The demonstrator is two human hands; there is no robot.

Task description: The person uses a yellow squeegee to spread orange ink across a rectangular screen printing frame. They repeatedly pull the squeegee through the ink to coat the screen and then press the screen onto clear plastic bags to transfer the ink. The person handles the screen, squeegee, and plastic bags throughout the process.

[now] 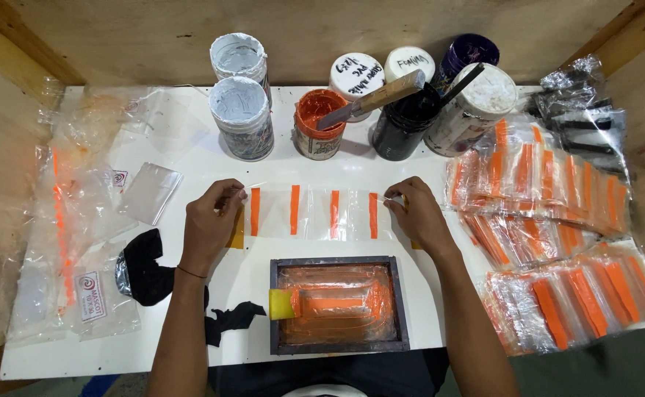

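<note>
The left hand point(211, 220) pinches the left end of a clear plastic strip point(311, 213), grip pressed together on its edge; the right hand point(418, 213) pinches the right end likewise. The strip lies on the white table point(190, 158), long axis left to right, crossed by four upright orange bars, just behind a dark framed screen point(335, 305).

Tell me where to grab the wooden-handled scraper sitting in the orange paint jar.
Best by the wooden handle of the scraper, coming from above right. Its blade end dips into the orange paint jar, while the handle slants up, free, over the black jar. Both the left hand and right hand are on the striped plastic strip.
</note>
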